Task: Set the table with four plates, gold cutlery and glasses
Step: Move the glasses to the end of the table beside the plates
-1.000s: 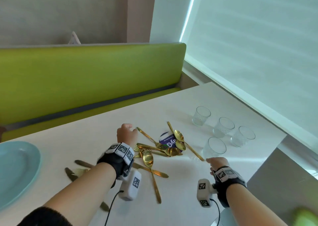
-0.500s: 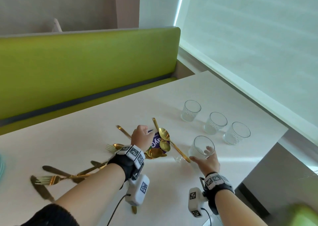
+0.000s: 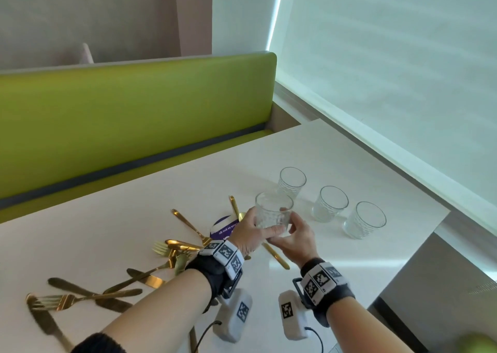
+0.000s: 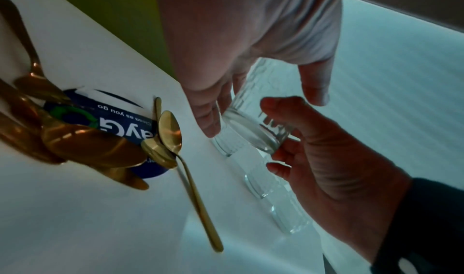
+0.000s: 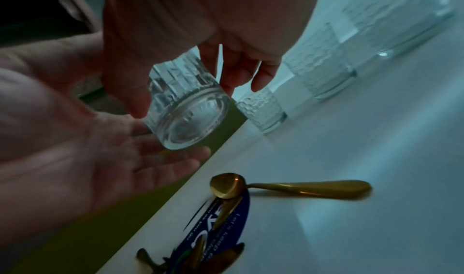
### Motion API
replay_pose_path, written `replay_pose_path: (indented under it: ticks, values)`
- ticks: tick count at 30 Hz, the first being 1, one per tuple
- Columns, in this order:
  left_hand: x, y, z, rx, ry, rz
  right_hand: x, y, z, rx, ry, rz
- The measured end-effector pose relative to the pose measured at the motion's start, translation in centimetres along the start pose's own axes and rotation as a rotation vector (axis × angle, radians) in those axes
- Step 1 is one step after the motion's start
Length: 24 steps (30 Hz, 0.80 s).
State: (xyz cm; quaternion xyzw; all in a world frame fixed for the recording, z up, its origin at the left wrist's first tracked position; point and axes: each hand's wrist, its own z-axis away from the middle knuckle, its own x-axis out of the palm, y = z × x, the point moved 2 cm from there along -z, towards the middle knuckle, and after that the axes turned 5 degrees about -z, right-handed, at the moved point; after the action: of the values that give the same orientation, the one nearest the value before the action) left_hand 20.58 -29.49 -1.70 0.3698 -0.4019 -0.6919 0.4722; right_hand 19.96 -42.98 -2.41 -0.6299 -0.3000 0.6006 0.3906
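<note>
Glass (image 3: 273, 214), clear and textured, held above the white table (image 3: 113, 218) between both hands, clear of the surface (base visible from below in both wrist views). Right hand (image 3: 294, 241) grips its lower wall, thumb on the near side, fingers (image 5: 241, 68) curled round the far side. Left hand (image 3: 248, 233) is at the glass's left side with fingers (image 5: 160, 159) extended under and beside the base; the wrist views show them touching or nearly touching it, not curled round it.

Three more glasses stand upright on the table to the right: one (image 3: 292, 182) behind the held glass, one (image 3: 330, 203) in the middle, one (image 3: 365, 219) nearest the table edge, each apart from the others.

Gold cutlery (image 3: 172, 248) lies scattered left of the hands, some spoons (image 4: 170, 133) overlapping a round blue sticker (image 3: 223, 226). Green bench (image 3: 129, 116) behind the table.
</note>
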Motion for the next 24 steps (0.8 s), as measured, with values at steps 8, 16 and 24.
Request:
replay_pose_path:
  ticks: [8, 16, 24]
  values:
    - [-3.7, 0.0, -0.7, 0.018, 0.239, -0.025, 0.1, -0.4, -3.9, 0.088, -0.298, 0.151]
    - [-9.3, -1.0, -2.4, -0.045, 0.424, 0.153, 0.0, 4.2, -12.1, 0.46, 0.124, 0.031]
    - [-12.6, -2.2, -2.5, -0.038, 0.51, 0.198, 0.9, 5.4, -15.9, 0.423, 0.227, -0.044]
